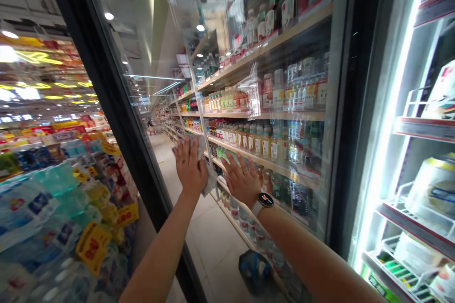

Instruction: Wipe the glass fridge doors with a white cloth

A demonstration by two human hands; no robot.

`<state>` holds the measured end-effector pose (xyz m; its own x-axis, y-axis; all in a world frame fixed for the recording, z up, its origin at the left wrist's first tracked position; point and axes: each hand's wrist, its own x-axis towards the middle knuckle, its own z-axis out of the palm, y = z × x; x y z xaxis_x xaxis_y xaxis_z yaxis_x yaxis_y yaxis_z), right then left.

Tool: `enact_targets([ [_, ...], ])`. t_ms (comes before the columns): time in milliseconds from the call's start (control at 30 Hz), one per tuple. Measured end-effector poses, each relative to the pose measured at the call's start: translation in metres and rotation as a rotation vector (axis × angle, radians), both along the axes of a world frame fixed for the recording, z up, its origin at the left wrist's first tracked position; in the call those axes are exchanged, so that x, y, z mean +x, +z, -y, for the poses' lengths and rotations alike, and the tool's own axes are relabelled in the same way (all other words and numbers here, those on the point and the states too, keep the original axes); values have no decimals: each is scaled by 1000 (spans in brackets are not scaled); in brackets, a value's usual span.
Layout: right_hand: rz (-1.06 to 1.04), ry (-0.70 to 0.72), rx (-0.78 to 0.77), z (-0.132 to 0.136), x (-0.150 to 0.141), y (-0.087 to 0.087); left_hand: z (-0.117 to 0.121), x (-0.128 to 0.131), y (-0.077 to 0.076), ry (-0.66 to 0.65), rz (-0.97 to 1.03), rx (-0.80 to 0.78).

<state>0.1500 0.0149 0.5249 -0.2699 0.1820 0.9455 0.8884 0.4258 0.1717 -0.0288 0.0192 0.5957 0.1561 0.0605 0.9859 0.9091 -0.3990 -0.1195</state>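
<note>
A glass door [170,118] with a dark frame stands swung open in front of me. My left hand [190,165] presses a grey cloth [210,182] against the pane, its fingers lying over the cloth and part of it hidden underneath. To the right, my right hand [241,180] is open with fingers spread, holding nothing, and it appears to rest on the glass. A watch [265,200] with a light strap sits on that wrist.
A lit fridge with wire shelves [424,128] of packaged goods is at right. Through or in the glass show shelves of bottles [263,142]. Packs of bottled water [31,203] with yellow price signs [93,247] are stacked at left. A dark container [254,267] with something blue stands low down.
</note>
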Motion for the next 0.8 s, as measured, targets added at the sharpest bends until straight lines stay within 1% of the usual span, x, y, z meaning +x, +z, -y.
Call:
enact_targets([
  [33,-1,3,-1,1,0,0,1,1,-4,-2,-26,5],
  [67,-1,8,-1,1,0,0,2,2,-13,-1,-61,12],
  [100,-4,13,-2,2,-1,-1,4,2,-26,0,-108,21],
  [167,-12,21,-5,2,-1,-2,8,0,-58,9,-197,34],
  [300,-18,14,-27,3,-1,-3,20,-9,-132,25,-336,12],
  [333,-13,12,-28,3,-1,-3,24,-11,-147,25,-371,4],
  [367,-8,10,-28,3,-1,-2,27,-14,-158,22,-404,-5],
  [400,-4,8,-25,3,0,-2,29,-16,-165,17,-435,-15],
  [433,0,7,-18,4,0,-2,30,-19,-166,12,-462,-25],
  [467,2,4,-10,4,0,-2,30,-21,-161,9,-481,-35],
  [500,0,0,-3,4,0,-2,29,-23,-150,8,-484,-41],
  [533,-2,-5,2,4,0,-1,27,-24,-134,10,-468,-41],
  [567,-7,-10,5,5,-1,-1,25,-24,-113,16,-433,-38],
  [667,-2,-18,-5,5,-1,-1,16,-20,-43,39,-174,13],
  [700,4,-18,-9,5,-1,-1,14,-16,-23,34,-101,18],
  [733,9,-18,-13,5,0,-1,11,-12,-7,22,-63,16],
  [767,10,-18,-17,5,0,-1,9,-7,2,13,-41,15],
  [800,10,-19,-20,6,0,-1,8,-3,6,2,-40,17],
])
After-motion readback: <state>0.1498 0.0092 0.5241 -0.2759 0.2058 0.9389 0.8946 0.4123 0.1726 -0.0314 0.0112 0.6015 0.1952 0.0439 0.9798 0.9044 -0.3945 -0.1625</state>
